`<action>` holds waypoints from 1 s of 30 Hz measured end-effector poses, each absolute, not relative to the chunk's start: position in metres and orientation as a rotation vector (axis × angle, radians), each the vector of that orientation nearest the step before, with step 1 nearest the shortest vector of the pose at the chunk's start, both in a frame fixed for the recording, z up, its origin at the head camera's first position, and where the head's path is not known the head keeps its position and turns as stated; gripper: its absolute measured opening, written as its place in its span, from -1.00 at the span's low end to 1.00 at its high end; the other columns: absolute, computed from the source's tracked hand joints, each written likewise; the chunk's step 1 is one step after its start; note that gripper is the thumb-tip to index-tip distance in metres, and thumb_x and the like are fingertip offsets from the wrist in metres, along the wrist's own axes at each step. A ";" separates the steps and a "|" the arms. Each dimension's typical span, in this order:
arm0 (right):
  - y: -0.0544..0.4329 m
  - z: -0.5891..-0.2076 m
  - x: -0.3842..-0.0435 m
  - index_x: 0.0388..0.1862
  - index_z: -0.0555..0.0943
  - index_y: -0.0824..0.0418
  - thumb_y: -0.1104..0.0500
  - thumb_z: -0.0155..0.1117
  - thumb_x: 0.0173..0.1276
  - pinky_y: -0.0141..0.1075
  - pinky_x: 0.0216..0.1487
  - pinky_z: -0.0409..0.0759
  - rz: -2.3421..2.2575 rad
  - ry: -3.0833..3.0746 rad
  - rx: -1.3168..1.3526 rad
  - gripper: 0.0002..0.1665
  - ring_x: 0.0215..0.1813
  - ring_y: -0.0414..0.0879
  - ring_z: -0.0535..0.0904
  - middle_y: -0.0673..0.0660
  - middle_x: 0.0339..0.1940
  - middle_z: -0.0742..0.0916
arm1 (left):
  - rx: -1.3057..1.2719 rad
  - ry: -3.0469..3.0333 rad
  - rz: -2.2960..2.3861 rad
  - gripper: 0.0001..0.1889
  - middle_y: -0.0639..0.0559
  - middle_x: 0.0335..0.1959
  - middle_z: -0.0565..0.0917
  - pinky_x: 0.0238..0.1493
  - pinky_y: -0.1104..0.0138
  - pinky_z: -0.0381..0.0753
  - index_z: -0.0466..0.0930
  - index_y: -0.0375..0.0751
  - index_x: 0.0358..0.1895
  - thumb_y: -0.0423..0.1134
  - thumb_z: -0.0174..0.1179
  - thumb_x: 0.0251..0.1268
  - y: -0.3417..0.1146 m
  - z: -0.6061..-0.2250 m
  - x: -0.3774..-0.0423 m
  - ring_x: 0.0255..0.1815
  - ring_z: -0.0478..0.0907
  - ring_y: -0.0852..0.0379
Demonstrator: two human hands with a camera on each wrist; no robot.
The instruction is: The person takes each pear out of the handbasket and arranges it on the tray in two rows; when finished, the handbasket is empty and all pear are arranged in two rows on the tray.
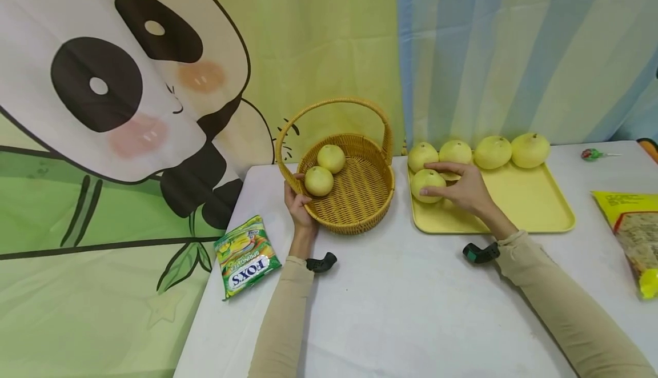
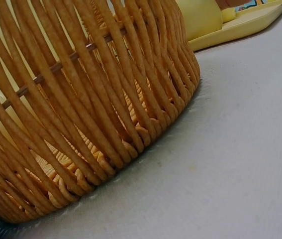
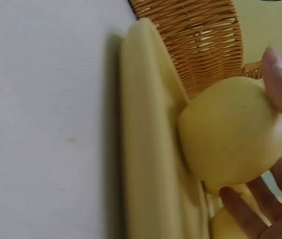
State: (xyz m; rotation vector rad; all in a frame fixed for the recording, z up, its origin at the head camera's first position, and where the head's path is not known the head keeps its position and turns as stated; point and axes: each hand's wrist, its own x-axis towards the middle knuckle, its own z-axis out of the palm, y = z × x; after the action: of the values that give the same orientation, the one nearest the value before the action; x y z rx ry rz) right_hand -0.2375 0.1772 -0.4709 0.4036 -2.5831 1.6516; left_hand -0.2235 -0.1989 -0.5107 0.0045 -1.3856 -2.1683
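In the head view my left hand (image 1: 299, 208) grips the left side of a round wicker basket (image 1: 362, 218), its thumb over the rim near the handle. Two pale yellow pears (image 1: 319, 181) lie in the basket's left half. My right hand (image 1: 465, 187) holds another pear (image 1: 426, 186) between thumb and fingers, at the left end of a yellow tray (image 1: 534, 218). Several more pears (image 1: 492, 152) line the tray's back edge. The right wrist view shows thumb and fingers spread around the held pear (image 3: 233, 132). Basket weave (image 2: 96, 99) fills much of the left wrist view.
A green candy bag (image 1: 247, 258) lies left of my left forearm. Right of the tray are a wrapped lollipop (image 1: 592, 154) and a yellow packet (image 1: 634, 235). Behind the white table (image 1: 401, 298) hangs a printed cloth (image 1: 329, 41) with a panda. The basket's tall handle (image 1: 336, 101) arches upward.
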 end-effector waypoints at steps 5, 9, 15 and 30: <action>0.179 -0.456 -0.239 0.25 0.76 0.14 0.07 0.75 0.09 0.09 0.28 0.63 1.467 -2.654 0.527 -0.30 0.30 0.17 0.67 0.21 0.25 0.78 | -0.002 -1.377 -2.180 -0.36 -0.22 0.26 0.41 0.36 0.28 0.34 0.31 -0.55 0.21 -0.56 -0.25 -0.13 -0.199 -0.511 -0.224 0.29 0.42 0.03; 0.176 -0.441 -0.241 0.19 0.79 0.15 0.09 0.74 0.09 0.20 0.21 0.62 1.358 -2.624 0.605 -0.36 0.21 0.22 0.72 0.22 0.13 0.83 | 0.001 -1.383 -2.186 -0.37 -0.16 0.25 0.42 0.37 0.27 0.35 0.38 -0.45 0.17 -0.54 -0.25 -0.14 -0.199 -0.511 -0.223 0.30 0.42 0.03; 0.151 -0.411 -0.244 0.10 0.82 0.14 0.11 0.67 0.21 0.14 0.09 0.71 1.367 -2.529 0.719 -0.54 0.19 0.20 0.74 0.19 0.09 0.84 | 0.008 -1.378 -2.183 -0.38 -0.17 0.23 0.44 0.37 0.28 0.34 0.40 -0.42 0.17 -0.52 -0.23 -0.14 -0.200 -0.509 -0.223 0.30 0.42 0.04; 0.037 -0.395 -0.261 0.37 0.65 0.20 -0.02 0.47 0.44 0.01 0.26 0.65 1.607 -2.699 1.168 -0.40 0.22 0.09 0.73 0.25 0.23 0.78 | 0.019 -1.391 -2.160 -0.36 -0.23 0.29 0.44 0.34 0.28 0.37 0.35 -0.52 0.20 -0.53 -0.21 -0.14 -0.198 -0.510 -0.224 0.28 0.44 0.04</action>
State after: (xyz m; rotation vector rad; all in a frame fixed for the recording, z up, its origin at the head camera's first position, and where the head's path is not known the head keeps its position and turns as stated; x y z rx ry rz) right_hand -0.2608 0.0372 -0.3951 1.1678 -2.6992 1.6067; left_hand -0.2236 -0.1985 -0.5103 0.0187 -1.3909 -2.1596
